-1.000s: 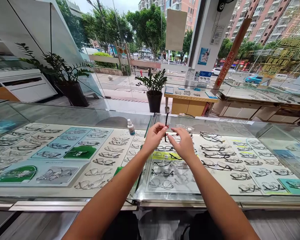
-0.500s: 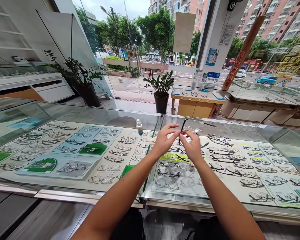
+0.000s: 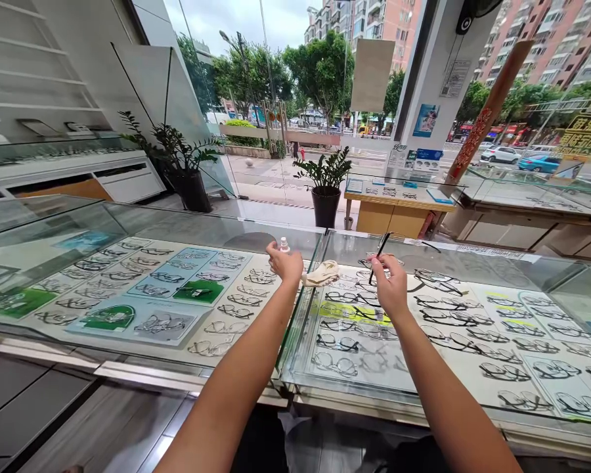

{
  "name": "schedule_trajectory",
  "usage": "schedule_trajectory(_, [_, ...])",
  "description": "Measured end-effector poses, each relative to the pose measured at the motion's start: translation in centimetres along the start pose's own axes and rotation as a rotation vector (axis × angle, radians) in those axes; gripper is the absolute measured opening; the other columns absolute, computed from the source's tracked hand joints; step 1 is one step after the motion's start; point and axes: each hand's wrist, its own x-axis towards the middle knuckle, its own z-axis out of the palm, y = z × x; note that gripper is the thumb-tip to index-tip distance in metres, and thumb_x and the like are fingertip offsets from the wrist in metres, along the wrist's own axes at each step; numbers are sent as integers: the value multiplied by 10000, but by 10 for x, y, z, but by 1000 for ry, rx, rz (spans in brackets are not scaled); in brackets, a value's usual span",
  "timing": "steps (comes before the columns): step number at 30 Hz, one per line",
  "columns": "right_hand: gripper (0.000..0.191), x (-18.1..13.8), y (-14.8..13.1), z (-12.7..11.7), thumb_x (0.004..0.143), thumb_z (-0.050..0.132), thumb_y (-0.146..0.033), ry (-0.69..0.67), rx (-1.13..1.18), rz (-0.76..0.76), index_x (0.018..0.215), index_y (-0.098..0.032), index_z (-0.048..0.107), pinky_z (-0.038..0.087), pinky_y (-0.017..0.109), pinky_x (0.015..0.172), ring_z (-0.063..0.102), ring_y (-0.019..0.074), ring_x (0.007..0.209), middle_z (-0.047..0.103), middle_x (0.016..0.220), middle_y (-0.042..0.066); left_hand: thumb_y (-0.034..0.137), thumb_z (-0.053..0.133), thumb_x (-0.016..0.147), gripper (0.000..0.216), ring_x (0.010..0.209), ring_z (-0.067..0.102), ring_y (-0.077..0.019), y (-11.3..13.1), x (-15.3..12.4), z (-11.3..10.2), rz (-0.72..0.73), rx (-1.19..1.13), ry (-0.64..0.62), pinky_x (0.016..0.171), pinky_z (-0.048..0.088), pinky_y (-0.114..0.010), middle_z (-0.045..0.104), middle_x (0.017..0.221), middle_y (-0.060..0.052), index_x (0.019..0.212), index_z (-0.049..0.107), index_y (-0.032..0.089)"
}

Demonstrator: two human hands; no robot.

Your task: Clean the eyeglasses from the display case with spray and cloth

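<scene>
One pair of dark-framed glasses (image 3: pixel 383 246) is pinched between the thumb and fingers of the right hand (image 3: pixel 391 281), above the glass tabletop (image 3: pixel 209 226); a dark side piece slants upward and to the right from the fingertips; the left hand (image 3: pixel 286 264) is at a small white-capped bottle (image 3: pixel 284 244), its fingers curved about it and the cap showing above them; whether that grip has closed I cannot tell, since the hand hides most of the bottle; a crumpled, pale cloth (image 3: pixel 324 272) lies between the two hands, near the left wrist, across the seam where two display cases meet; beneath the glass, rows of spectacles (image 3: pixel 443 303) are laid out on both sides, a few on coloured cards, one of them a green card (image 3: pixel 215 293) to the left of the left forearm; beyond the tabletop, a potted plant (image 3: pixel 326 207) stands before the window, just beside a wooden cabinet (image 3: pixel 398 217).
</scene>
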Motion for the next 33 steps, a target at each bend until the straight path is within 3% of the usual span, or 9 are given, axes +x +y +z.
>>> schedule_trajectory(5, [281,1,0,-1,1049,543,-420,0,-10,-7,946,-236,728,485,447,990,668,282,1069,752,1067,93,143,683,803,366,1344,541,-393,-16,9,3,-153,36,-91,1150,308,-616,666,1165,-148,1072,467,264])
schedule_trajectory(11, [292,3,-3,-2,1063,517,-440,-4,2,0,970,-241,710,492,445,980,665,280,1068,747,1094,97,359,628,887,227,970,630,-224,11,-7,2,-17,-164,-246,845,524,-359,627,1023,-51,1069,532,264])
schedule_trajectory(13, [287,3,-5,-3,1069,509,-435,-11,12,-13,978,-242,701,491,440,982,663,275,1066,739,1090,93,503,653,865,301,817,595,-188,26,-22,1,-1,-360,-427,679,503,-292,600,917,-32,1005,561,253])
schedule_trajectory(16, [282,4,-10,-4,1075,503,-429,-52,40,-31,975,-241,688,490,426,975,655,263,1047,724,1062,83,778,614,817,549,635,485,-149,49,-47,-8,-103,-680,-850,487,352,-242,518,753,-14,827,556,232])
schedule_trajectory(19, [300,3,-16,-4,1080,501,-452,-161,87,-19,971,-239,682,490,418,969,654,256,1028,719,1034,75,943,472,803,726,524,363,-129,65,-67,-20,-207,-740,-1176,425,210,-234,393,619,9,669,496,230])
schedule_trajectory(21, [324,1,-19,-2,1080,504,-485,-254,143,16,945,-241,669,501,413,966,664,254,1032,724,1028,73,988,405,794,777,498,325,-131,70,-73,-26,-221,-703,-1276,419,190,-244,334,573,14,609,467,236])
schedule_trajectory(24, [364,-2,-22,0,1061,531,-547,-365,250,89,891,-243,636,523,408,959,677,247,1023,736,1034,66,1004,347,791,801,494,331,-145,69,-76,-27,-189,-644,-1290,429,233,-269,320,544,10,570,466,244])
schedule_trajectory(30, [401,-2,-28,3,1014,589,-628,-497,424,209,915,-249,674,555,421,945,701,246,973,754,967,48,846,529,829,677,485,428,-142,51,-77,-13,141,-479,-1106,501,340,-299,431,518,-2,551,530,229])
schedule_trajectory(33, [408,-3,-31,4,1002,611,-633,-531,469,234,887,-247,676,555,414,920,702,237,930,740,935,41,822,537,856,648,511,457,-147,47,-78,-11,181,-481,-1056,515,374,-295,461,550,1,599,540,227])
